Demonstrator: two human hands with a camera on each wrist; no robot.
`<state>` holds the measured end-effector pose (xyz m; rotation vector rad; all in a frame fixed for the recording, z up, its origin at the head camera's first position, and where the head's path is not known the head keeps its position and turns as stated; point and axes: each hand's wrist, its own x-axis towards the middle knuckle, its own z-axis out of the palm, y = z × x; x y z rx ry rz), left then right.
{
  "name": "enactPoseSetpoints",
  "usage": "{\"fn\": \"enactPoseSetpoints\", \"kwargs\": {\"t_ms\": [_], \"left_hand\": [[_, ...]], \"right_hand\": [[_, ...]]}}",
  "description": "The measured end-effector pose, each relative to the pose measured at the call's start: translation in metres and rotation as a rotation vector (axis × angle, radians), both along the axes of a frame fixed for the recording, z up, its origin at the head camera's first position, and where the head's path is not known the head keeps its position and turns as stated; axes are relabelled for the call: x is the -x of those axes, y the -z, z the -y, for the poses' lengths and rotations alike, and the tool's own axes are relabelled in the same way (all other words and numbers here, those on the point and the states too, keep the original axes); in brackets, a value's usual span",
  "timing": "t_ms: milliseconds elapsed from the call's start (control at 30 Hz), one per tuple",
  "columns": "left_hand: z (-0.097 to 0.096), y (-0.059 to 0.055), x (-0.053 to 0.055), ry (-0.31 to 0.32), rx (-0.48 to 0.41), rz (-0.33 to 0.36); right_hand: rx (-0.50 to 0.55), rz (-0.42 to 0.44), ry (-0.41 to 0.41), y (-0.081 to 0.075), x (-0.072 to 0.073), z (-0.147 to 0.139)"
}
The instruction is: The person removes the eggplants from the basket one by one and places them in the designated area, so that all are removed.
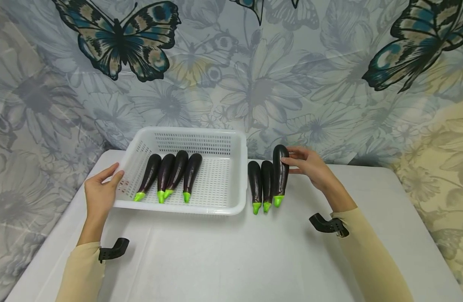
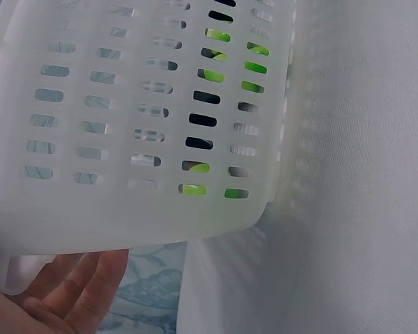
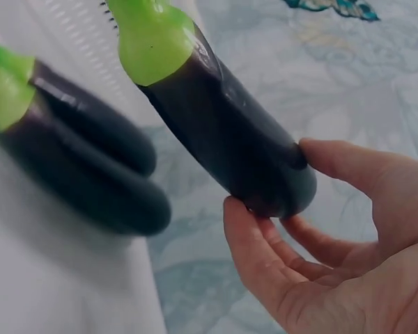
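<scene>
My right hand (image 1: 308,166) pinches a dark eggplant (image 1: 280,172) with a green stem end near its thick end, fingers on one side and thumb on the other. In the right wrist view, that eggplant (image 3: 223,125) looks raised off the table. Two more eggplants, one at the left (image 1: 255,184) and one beside it (image 1: 267,184), lie on the table just right of a white perforated basket (image 1: 216,209). Inside the basket lie several eggplants (image 1: 175,174), green ends toward me. My left hand (image 1: 99,191) grips the basket's left rim; its fingers (image 2: 101,285) show past the basket edge.
A white cloth covers the table (image 1: 216,260). Right behind its back edge hangs a floral backdrop (image 1: 261,92) with large butterflies. Each wrist carries a black camera mount, the left one (image 1: 113,249) and the right one (image 1: 326,224).
</scene>
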<state>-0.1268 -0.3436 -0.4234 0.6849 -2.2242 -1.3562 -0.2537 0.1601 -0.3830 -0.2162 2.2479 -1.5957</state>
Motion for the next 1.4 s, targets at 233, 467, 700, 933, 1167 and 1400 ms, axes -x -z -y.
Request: {"fn": "enactPoseSetpoints", "kwargs": {"t_ms": [233,467,700,933,1167,1400], "left_hand": [[0.000,0.000,-0.001,-0.003,0.009,0.016],[0.000,0.000,-0.001,-0.007,0.008,0.013],[-0.001,-0.001,-0.001,-0.013,0.018,0.025],[-0.001,0.000,0.000,-0.010,0.015,0.009],[0.000,0.001,0.000,-0.010,0.015,0.001],[0.001,0.002,0.001,-0.008,0.011,-0.003]], "right_hand": [[-0.084,-0.028,0.037,0.016,0.000,-0.008],[-0.120,-0.008,0.035,0.030,0.001,-0.011],[-0.140,0.021,0.062,0.048,0.009,-0.015],[-0.203,0.001,0.071,0.059,0.013,-0.011],[-0.215,0.027,0.053,0.060,0.014,-0.005],[-0.189,0.038,0.048,0.061,0.013,-0.004]]}}
